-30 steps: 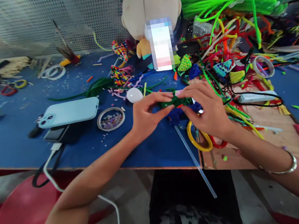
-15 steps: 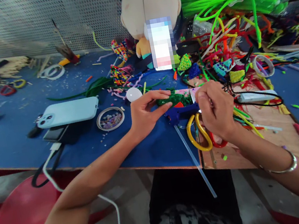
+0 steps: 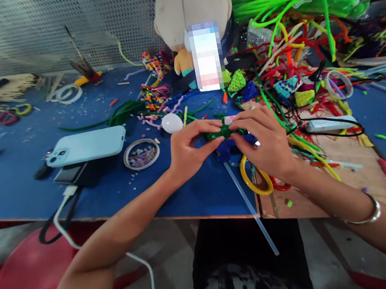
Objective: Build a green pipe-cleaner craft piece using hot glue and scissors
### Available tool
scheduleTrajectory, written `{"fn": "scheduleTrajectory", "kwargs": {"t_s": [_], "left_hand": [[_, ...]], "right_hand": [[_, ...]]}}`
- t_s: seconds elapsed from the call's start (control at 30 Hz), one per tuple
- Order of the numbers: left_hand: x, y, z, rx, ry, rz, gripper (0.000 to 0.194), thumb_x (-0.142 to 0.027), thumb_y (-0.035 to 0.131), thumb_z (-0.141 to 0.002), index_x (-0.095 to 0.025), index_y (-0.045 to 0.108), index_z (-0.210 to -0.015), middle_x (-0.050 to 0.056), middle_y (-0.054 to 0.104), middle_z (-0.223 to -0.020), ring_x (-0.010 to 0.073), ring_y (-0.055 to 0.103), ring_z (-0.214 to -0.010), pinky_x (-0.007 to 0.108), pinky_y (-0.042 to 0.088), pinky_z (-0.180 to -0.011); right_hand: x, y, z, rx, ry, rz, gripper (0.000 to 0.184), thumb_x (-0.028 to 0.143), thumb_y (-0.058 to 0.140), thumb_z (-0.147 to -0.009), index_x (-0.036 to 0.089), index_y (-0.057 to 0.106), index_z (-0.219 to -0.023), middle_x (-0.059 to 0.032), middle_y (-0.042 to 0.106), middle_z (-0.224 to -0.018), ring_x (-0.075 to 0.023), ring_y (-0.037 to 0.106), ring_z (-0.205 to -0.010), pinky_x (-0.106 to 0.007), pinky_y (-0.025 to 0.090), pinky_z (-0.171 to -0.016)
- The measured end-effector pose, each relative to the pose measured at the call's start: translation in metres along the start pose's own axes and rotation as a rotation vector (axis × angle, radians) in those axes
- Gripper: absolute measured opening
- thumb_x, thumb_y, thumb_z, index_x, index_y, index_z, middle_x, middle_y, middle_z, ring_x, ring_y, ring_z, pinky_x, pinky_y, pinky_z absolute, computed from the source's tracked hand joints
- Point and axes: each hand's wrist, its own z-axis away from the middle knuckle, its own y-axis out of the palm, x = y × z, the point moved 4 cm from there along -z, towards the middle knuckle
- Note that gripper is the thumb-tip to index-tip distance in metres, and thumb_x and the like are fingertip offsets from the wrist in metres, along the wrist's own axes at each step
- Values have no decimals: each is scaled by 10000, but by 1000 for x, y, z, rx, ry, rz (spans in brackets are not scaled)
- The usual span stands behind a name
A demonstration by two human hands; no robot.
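Between my two hands is a dark green fuzzy piece (image 3: 226, 131), just above the table's front area. My left hand (image 3: 188, 149) pinches its left end between thumb and fingers. My right hand (image 3: 266, 141) has its thumb and fingertips closed on the right end. Under the piece lies a dark blue glue gun (image 3: 230, 150), partly covered by my right hand. A clear glue stick (image 3: 251, 208) slants from it past the table edge. Scissors with a yellow handle loop (image 3: 264, 192) lie below my right hand. Behind the piece shows a pink and white item (image 3: 230, 119).
A light blue phone (image 3: 88, 145) rests on a dark power bank (image 3: 73, 172) at left. Nearby are a dish of beads (image 3: 143, 162) and a white ball (image 3: 172, 123). A plush doll (image 3: 175, 13) stands behind a blurred phone screen (image 3: 207, 60). Coloured pipe cleaners (image 3: 296, 54) crowd the right.
My right hand has shifted left from over the glue gun and scissors, its fingers opening from a fist and closing on the green piece. My left hand keeps its pinch.
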Motion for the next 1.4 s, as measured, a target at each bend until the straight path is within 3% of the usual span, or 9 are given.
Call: {"fn": "scheduleTrajectory", "kwargs": {"t_s": [0.4, 0.67, 1.07, 1.4], "left_hand": [[1, 4, 3, 53, -7, -100, 81, -214, 736, -746, -178, 678, -790, 32, 752, -862, 168, 722, -893, 298, 583, -831], [6, 5, 4, 93, -99, -200, 221, -210, 724, -735, -182, 684, -951, 35, 732, -934, 147, 684, -859, 255, 552, -771], [10, 6, 3, 47, -114, -45, 108, -149, 739, -706, -185, 700, -801, 21, 716, -847, 151, 697, -876, 273, 564, -797], [9, 2, 2, 27, -113, -110, 80, -187, 730, -735, -190, 703, -810, 26, 720, -873, 153, 695, -878, 273, 554, -785]], "right_hand": [[-4, 8, 1, 87, 32, 36, 127, 110, 544, -812, 232, 553, -849, -41, 666, -964, -221, 569, -911, -427, 407, -870], [-5, 9, 2, 60, -27, 88, 146, 97, 550, -801, 227, 514, -854, -44, 654, -933, -216, 537, -899, -387, 405, -816], [-3, 12, 1, 79, -53, 117, 141, 94, 536, -790, 221, 524, -849, -47, 657, -941, -219, 529, -884, -393, 388, -810], [-5, 12, 2, 137, 42, 38, 164, 136, 514, -801, 210, 522, -947, -78, 637, -953, -252, 535, -919, -420, 419, -833]]}}
